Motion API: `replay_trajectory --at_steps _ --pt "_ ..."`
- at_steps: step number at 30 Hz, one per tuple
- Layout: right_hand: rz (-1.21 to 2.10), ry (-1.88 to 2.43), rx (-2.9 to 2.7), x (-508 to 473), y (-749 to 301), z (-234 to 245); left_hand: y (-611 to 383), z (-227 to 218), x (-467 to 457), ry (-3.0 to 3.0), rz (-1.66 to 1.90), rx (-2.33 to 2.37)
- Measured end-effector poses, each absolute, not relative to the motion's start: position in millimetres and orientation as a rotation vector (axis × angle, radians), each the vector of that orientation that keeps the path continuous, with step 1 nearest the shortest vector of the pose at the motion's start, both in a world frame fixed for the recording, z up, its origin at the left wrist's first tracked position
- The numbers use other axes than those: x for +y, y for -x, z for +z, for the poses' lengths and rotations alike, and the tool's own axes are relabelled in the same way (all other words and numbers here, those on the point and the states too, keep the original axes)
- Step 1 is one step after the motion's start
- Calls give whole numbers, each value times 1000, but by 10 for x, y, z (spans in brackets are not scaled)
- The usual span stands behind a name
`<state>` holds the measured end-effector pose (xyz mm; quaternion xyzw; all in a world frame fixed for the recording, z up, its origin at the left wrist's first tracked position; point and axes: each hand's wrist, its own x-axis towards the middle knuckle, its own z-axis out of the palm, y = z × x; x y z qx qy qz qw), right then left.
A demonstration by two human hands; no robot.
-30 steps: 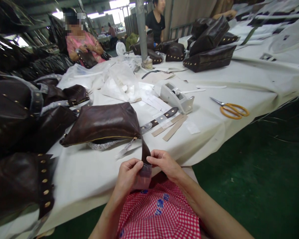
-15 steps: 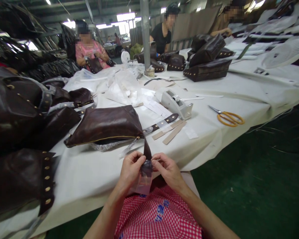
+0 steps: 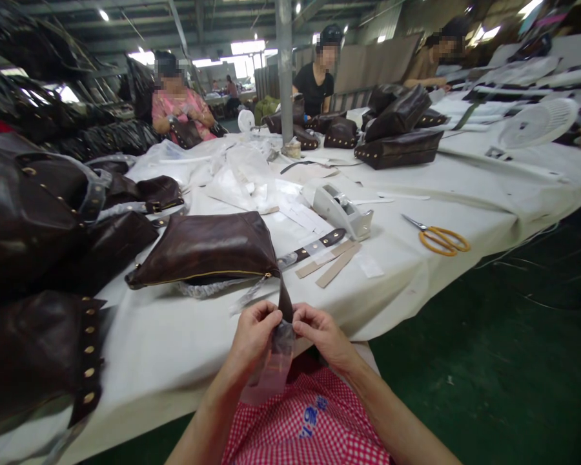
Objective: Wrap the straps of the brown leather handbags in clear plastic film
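Note:
A dark brown leather pouch [image 3: 208, 245] with a gold zipper lies on the white-covered table. From its right corner a narrow leather strap [image 3: 285, 298] runs down over the table edge to my hands. My left hand [image 3: 257, 332] is closed, thumb and fingers pinching the left side of the strap's lower end, where a clear plastic film [image 3: 274, 371] hangs over my lap. Opposite it, my right hand [image 3: 322, 329] pinches the right side of the same strap end with the film. The part under my fingertips is hidden.
Right of the pouch stand a tape dispenser [image 3: 341, 210] and orange-handled scissors [image 3: 443, 240]. Beige strips [image 3: 336, 265] and a studded strap [image 3: 314, 247] lie nearer. Brown bags [image 3: 33, 355] crowd the left side. A metal post [image 3: 285, 71] rises mid-table; several people work beyond.
The clear film hangs lower and further left below my fingers. Both hands stay at the strap end, and the whole view has shifted slightly.

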<state>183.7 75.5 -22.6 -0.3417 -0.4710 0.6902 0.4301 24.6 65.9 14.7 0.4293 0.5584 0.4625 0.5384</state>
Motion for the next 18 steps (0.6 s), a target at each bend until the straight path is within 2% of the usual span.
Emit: replay_trajectory --at_steps 5,11,18 --pt "1377 930 -1397 824 -1789 -243 -240 184 735 -1136 1099 1332" --pt "1140 949 -1517 923 -1719 -209 -225 178 668 -899 1069 1114" --pt "1199 862 -1639 1013 -1831 -150 37 158 741 -1054 874 961"
